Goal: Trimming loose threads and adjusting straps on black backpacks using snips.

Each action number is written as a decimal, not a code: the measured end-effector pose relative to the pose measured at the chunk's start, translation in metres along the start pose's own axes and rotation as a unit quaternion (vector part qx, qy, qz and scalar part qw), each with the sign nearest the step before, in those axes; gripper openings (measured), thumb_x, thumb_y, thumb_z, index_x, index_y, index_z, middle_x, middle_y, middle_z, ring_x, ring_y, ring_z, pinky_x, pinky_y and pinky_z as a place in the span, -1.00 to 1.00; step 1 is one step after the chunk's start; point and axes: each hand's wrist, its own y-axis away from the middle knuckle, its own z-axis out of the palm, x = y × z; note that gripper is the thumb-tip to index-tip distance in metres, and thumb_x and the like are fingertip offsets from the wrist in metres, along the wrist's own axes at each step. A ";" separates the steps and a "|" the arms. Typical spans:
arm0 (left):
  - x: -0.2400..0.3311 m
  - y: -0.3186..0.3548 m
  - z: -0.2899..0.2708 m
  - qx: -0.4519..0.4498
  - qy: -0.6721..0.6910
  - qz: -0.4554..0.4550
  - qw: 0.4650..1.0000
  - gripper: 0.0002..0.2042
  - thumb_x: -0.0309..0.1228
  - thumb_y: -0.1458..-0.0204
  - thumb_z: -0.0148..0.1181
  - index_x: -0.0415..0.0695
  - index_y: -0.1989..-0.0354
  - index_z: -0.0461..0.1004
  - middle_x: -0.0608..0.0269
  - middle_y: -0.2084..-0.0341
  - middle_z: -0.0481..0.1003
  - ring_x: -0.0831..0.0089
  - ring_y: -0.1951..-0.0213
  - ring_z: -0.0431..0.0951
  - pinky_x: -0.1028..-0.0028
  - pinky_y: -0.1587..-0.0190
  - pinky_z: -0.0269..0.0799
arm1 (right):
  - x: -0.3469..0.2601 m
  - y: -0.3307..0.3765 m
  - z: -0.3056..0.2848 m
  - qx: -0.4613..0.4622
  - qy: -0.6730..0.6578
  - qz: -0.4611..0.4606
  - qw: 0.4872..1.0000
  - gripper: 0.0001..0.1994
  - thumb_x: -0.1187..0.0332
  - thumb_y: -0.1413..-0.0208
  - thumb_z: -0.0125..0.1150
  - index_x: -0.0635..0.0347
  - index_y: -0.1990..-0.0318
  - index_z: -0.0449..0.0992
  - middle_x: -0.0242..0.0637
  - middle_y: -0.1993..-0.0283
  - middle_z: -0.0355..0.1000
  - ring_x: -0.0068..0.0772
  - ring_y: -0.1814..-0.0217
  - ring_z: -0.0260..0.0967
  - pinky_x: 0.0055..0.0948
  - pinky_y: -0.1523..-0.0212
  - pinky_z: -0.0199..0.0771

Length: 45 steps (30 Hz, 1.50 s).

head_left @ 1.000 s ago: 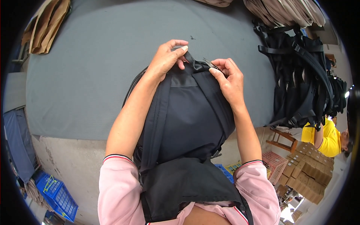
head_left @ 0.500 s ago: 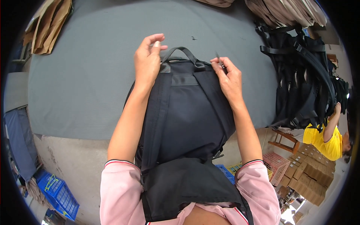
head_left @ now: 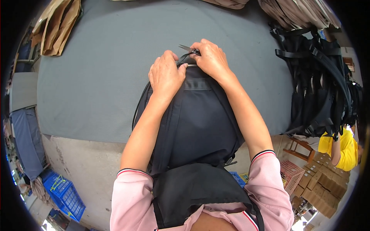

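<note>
Head view. Dark backpack (head_left: 204,119) is lying at the near edge of the grey table (head_left: 96,84), strap side facing up, its top pointing away from the wearer and its lower end reaching the black apron (head_left: 200,192). Left hand (head_left: 166,73) is bending its fingers around the left end of the top handle (head_left: 183,59), thumb opposing; it is pinching the strap there. Right hand (head_left: 212,59) is grasping small scissors (head_left: 187,48), fingers curling around them, the blades pointing left over the handle. The 2 hands are sitting close together but apart.

Pink sleeves (head_left: 133,196) are covering both upper arms. Right side: black bags (head_left: 314,84) are lying heaped at the table's edge, a stack of pale cloth (head_left: 295,13) is resting beyond them. Upper left: brown paper (head_left: 59,30) is standing folded. Lower left: a blue crate (head_left: 64,196) is sitting below table level. Lower right: a person in yellow (head_left: 343,150) is working near a wooden stool (head_left: 300,149), brown boxes (head_left: 322,184) piling nearby.
</note>
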 end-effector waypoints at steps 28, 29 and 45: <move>-0.036 -0.018 -0.013 -0.220 0.445 0.060 0.866 -0.84 -0.53 0.05 0.09 -0.25 0.28 0.51 0.32 0.47 0.45 0.57 0.36 0.41 0.54 0.24 0.34 | 0.006 -0.001 -0.017 -0.137 -0.113 0.083 0.981 -0.79 0.33 0.04 0.24 0.15 0.22 0.55 -0.28 0.31 0.53 -0.25 0.32 0.46 -0.36 0.27 0.40; -0.036 -0.019 -0.012 -0.219 0.446 0.061 0.866 -0.84 -0.53 0.05 0.09 -0.25 0.28 0.51 0.32 0.47 0.45 0.57 0.36 0.41 0.54 0.24 0.34 | 0.008 0.002 -0.014 -0.137 -0.112 0.081 0.981 -0.79 0.33 0.04 0.24 0.15 0.22 0.55 -0.28 0.31 0.53 -0.25 0.32 0.46 -0.36 0.27 0.40; -0.035 -0.020 -0.011 -0.263 0.472 -0.083 0.837 -0.86 -0.50 -0.01 0.12 -0.23 0.25 0.47 0.36 0.39 0.45 0.62 0.31 0.38 0.60 0.20 0.30 | -0.016 0.034 -0.034 0.065 0.117 -0.206 0.969 -0.81 0.40 0.14 0.29 0.07 0.31 0.47 -0.42 0.38 0.33 -0.26 0.51 0.34 -0.37 0.49 0.36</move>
